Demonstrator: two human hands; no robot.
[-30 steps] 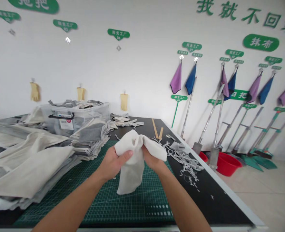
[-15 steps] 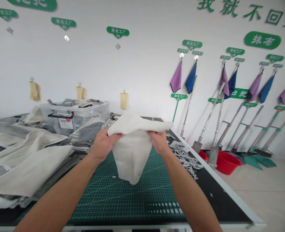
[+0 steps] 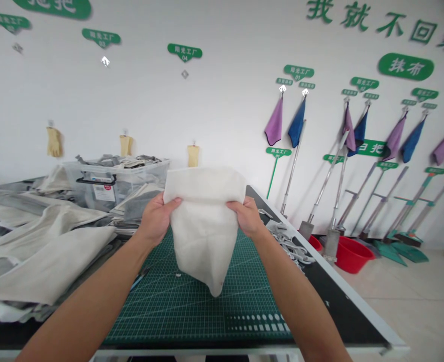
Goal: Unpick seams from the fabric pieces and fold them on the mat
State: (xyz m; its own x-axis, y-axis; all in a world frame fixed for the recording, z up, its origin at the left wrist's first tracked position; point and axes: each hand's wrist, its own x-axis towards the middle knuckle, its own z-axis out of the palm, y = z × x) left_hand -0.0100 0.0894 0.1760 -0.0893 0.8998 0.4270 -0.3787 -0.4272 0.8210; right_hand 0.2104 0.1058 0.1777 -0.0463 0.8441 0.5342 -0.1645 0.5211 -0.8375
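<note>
A white cloth (image 3: 203, 226) hangs in the air above the green cutting mat (image 3: 192, 306), spread between both hands. My left hand (image 3: 156, 218) grips its left upper edge. My right hand (image 3: 247, 217) grips its right upper edge. The top of the cloth folds over toward me, and its lower end tapers to a point just above the mat.
Piles of beige and grey fabric (image 3: 44, 246) cover the table's left side. A clear plastic bin (image 3: 112, 183) of fabric stands behind them. White scraps (image 3: 292, 244) lie at the mat's right. Mops and a red basin (image 3: 353, 254) stand by the wall beyond the table edge.
The cloth was bunched low between my hands a second ago. Both hands have lifted and drawn apart, and the cloth now hangs spread out and higher.
</note>
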